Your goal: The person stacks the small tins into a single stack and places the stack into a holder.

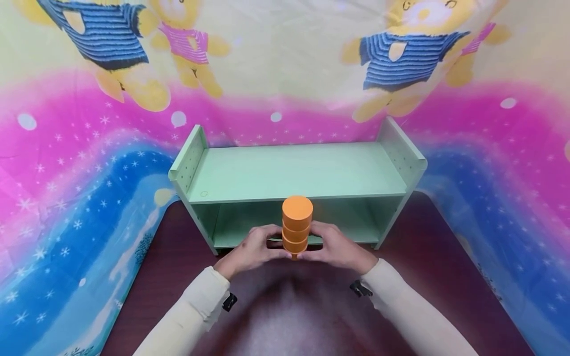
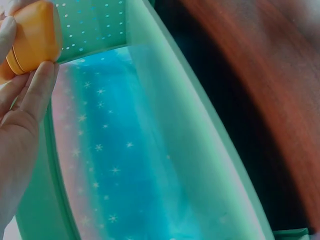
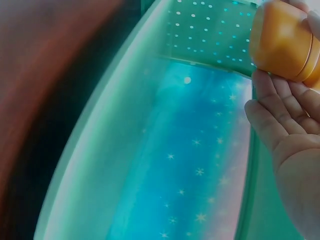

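Note:
An orange cylindrical container (image 1: 297,222), flat on top with grooves that split it into stacked sections, is held upright in front of the shelf. From its left side my left hand (image 1: 257,247) grips it, fingers behind and thumb at the near side low down. My right hand (image 1: 337,248) grips the opposite side in the same way. In the left wrist view, fingertips touch the rounded end of the orange container (image 2: 39,35). The right wrist view has the orange container (image 3: 282,40) at its upper right, with fingers under it.
Just beyond the hands stands a pale green two-level shelf (image 1: 294,170) with raised side panels. It rests on a dark reddish-brown table (image 1: 285,316). A patterned cloth (image 1: 285,59) with bears and snowflakes hangs behind and at both sides.

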Demonstrator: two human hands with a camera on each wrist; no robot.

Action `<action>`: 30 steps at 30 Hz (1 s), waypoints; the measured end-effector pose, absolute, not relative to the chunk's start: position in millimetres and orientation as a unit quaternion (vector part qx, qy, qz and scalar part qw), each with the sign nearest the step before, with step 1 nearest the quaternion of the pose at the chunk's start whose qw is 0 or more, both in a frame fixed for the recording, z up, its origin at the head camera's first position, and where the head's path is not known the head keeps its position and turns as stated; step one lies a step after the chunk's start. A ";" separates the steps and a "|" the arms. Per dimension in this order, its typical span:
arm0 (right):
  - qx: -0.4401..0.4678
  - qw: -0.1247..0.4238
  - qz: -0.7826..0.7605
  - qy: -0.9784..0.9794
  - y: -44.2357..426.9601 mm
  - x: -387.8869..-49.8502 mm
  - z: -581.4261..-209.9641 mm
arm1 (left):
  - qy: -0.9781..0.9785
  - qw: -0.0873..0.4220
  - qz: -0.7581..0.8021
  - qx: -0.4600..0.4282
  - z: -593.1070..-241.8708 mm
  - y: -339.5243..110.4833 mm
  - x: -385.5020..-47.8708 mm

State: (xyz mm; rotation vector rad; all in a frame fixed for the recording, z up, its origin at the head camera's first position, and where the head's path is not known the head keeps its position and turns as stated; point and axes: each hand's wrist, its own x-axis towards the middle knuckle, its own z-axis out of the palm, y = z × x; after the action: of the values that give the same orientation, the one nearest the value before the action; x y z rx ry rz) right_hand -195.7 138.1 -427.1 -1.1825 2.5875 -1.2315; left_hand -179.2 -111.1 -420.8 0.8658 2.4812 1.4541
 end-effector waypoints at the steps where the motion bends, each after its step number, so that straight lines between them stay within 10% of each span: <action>1: -0.382 0.020 -0.395 0.835 138.0 -196.7 -425.4 | 0.823 0.070 0.484 0.288 -419.2 -111.1 -180.0; 30: -0.381 0.006 -0.352 0.855 138.8 -213.7 -364.9 | 0.834 0.086 0.459 0.295 -365.3 -110.9 -200.9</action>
State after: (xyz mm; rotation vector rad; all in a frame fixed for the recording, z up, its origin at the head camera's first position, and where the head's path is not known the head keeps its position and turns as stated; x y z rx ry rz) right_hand -213.7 138.8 -364.9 -1.1909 2.6768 -1.1004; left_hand -200.9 -110.9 -365.3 0.8793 2.4855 1.3680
